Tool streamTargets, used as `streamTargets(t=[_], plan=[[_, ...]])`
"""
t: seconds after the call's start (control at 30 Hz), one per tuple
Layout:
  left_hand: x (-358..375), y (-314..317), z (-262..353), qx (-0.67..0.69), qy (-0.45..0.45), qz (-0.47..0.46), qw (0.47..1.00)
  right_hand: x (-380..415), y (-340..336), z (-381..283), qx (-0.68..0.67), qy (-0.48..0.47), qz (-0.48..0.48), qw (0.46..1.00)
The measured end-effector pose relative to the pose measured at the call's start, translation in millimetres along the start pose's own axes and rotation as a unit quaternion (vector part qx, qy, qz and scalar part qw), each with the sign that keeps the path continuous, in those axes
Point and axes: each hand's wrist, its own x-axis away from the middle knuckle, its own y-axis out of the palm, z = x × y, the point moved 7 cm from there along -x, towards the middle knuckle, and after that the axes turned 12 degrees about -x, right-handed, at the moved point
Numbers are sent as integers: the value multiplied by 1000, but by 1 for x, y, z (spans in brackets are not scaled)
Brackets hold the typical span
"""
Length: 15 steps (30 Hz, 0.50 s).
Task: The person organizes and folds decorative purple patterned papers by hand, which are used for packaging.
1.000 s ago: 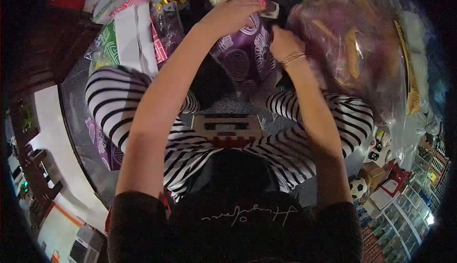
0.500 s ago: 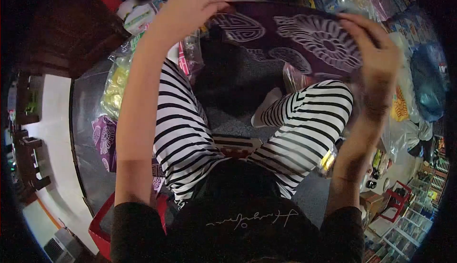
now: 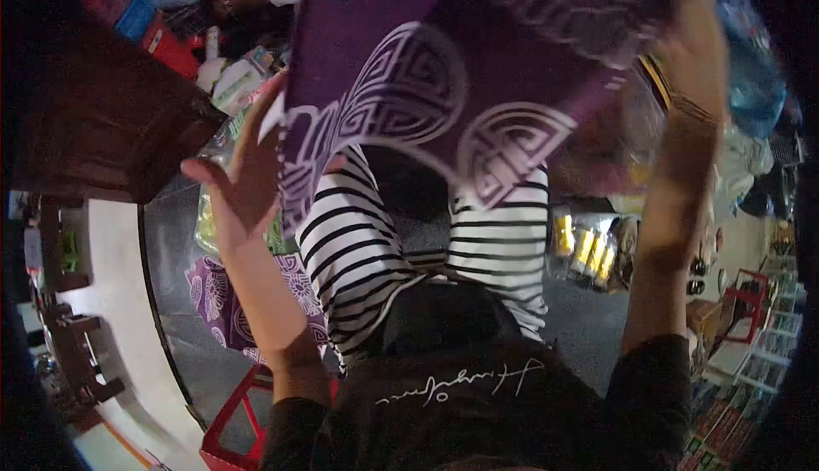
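A purple cloth (image 3: 512, 61) with white round patterns is spread in the air above my striped knees, its lower edge hanging at an angle. My left hand (image 3: 243, 177) is beside the cloth's left edge, thumb stretched away and fingers pointing up; it does not grip the cloth. At the upper right, my right hand (image 3: 689, 36) holds the cloth's far corner, with its fingertips partly hidden and blurred.
More purple patterned fabric (image 3: 252, 300) lies on the floor at the left, near a red frame (image 3: 223, 424). Yellow items in clear packaging (image 3: 589, 249) sit right of my knees. A dark brown wooden piece (image 3: 111, 121) stands at the upper left.
The cloth has come closer and spread wider across the view. My left hand has let go of its edge and moved down and left. My knees have drawn together.
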Motion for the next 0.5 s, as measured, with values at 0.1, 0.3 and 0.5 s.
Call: streamTargets(t=[0.1, 0.3, 0.5], plan=[[34, 19, -35, 143, -67, -46, 986, 33, 52, 57, 225, 59, -187, 954], [80, 34, -63, 214, -118, 5, 970, 100, 93, 117, 0, 229, -196, 954], [88, 5, -104, 124, -201, 119, 964, 140, 101, 156, -271, 490, -31, 828]])
